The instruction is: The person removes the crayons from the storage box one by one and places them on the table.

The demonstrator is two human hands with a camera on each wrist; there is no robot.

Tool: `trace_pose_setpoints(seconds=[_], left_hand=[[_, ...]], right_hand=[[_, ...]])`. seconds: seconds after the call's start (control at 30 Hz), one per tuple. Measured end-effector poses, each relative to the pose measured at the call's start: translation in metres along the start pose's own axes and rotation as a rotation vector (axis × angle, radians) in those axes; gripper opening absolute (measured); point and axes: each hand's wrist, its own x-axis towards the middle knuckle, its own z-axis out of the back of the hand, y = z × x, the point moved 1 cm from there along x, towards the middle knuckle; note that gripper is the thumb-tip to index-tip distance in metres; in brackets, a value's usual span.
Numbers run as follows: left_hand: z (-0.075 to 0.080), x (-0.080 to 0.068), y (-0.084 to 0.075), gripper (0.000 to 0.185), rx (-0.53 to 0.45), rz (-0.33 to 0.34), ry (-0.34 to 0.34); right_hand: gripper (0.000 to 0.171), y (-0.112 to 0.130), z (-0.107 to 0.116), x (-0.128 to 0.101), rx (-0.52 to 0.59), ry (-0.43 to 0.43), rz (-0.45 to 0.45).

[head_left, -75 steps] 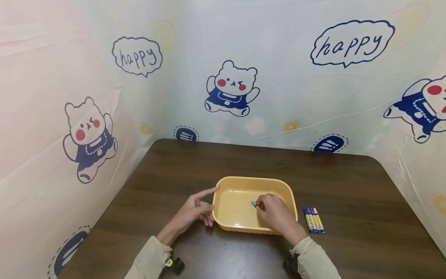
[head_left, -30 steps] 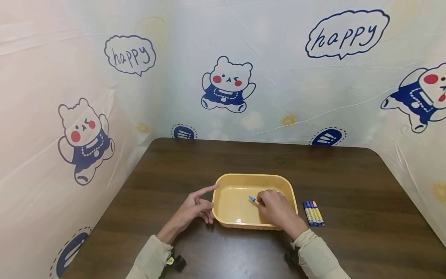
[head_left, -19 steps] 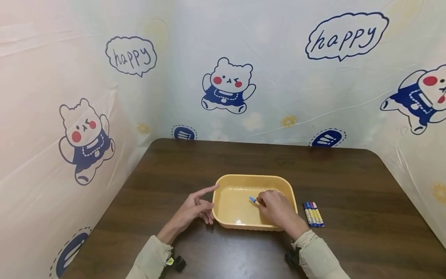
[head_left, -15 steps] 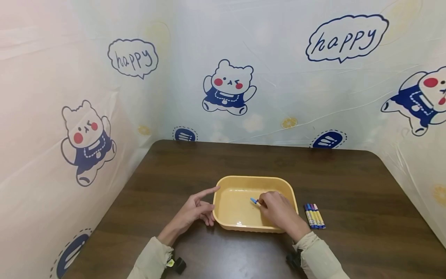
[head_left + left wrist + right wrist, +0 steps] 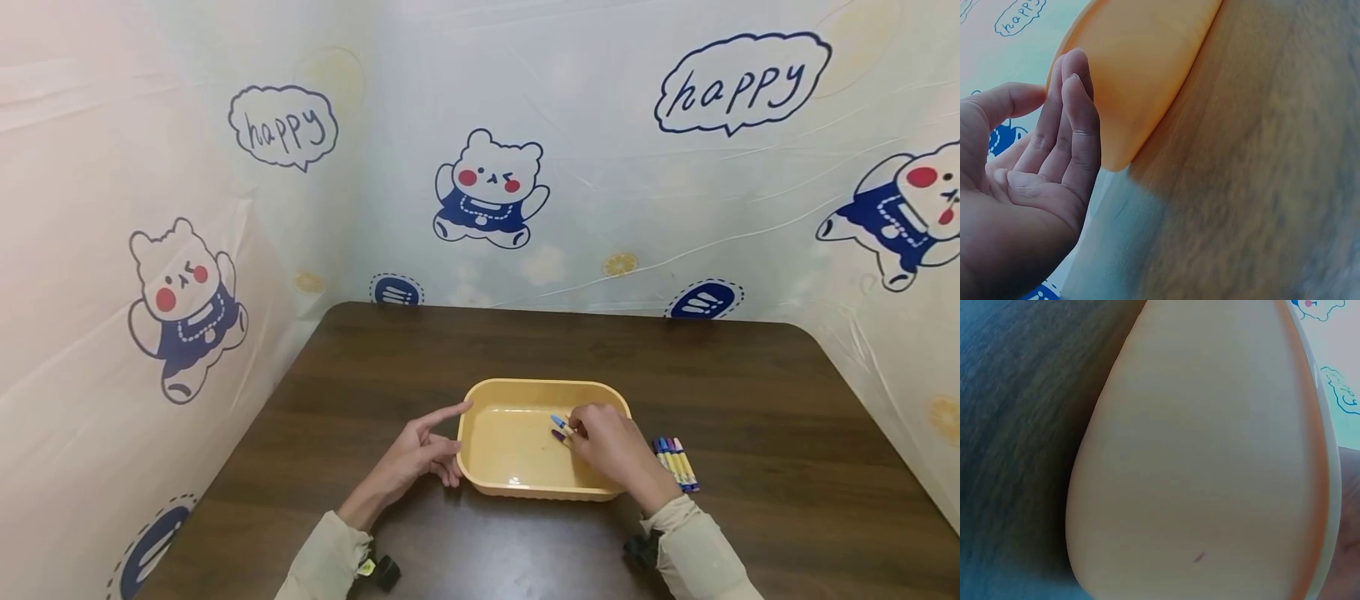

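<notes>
A yellow plastic basin (image 5: 517, 492) sits on the table. My left hand (image 5: 412, 457) is at its left rim, index fingertip and thumb touching it, the other fingers loosely bent. In the left wrist view that hand (image 5: 1041, 150) lies against the outer wall. Inside the basin, my right hand (image 5: 611, 446) pinches a blue-tipped crayon (image 5: 559, 422) with a yellow wrapper. Just below it a dark purple-tipped crayon (image 5: 559, 436) shows, partly hidden by the fingers. The basin's outer wall (image 5: 1197, 456) fills the right wrist view and hides the fingertips.
Several crayons (image 5: 678, 465) lie side by side on the dark wooden table (image 5: 787, 467), right of the basin and close to the right forearm. A printed curtain (image 5: 600, 167) with bears surrounds the table at the back and sides.
My right hand has shifted right and slightly away inside the basin, the blue-tipped crayon moving with it. The purple-tipped crayon now shows more clearly. The left hand has stayed at the rim.
</notes>
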Motion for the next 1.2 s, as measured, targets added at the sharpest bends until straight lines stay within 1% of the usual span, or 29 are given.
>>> trace_pose_setpoints(seconds=[0.3,0.53,0.73,0.87,1.0,1.2], left_hand=[[0.000,0.002,0.000,0.061,-0.014,-0.008,0.004],[0.002,0.001,-0.001,0.061,0.001,-0.016,0.003],[0.001,0.000,0.000,0.060,0.005,-0.001,-0.005],[0.001,-0.002,0.000,0.060,0.018,0.000,-0.013],[0.002,-0.003,0.000,0.060,0.029,-0.001,-0.018],[0.001,-0.001,0.001,0.059,0.017,-0.013,-0.001]], right_hand=[[0.011,0.002,0.003,0.001,0.002,-0.023,0.007],[0.007,0.007,0.010,0.001,0.012,-0.006,-0.012],[0.009,0.009,0.018,-0.004,0.009,-0.014,-0.023],[0.007,0.010,0.020,-0.009,0.024,-0.017,-0.030],[0.007,0.010,0.022,-0.014,0.035,-0.036,-0.013],[0.009,0.009,0.026,-0.020,0.008,-0.082,0.020]])
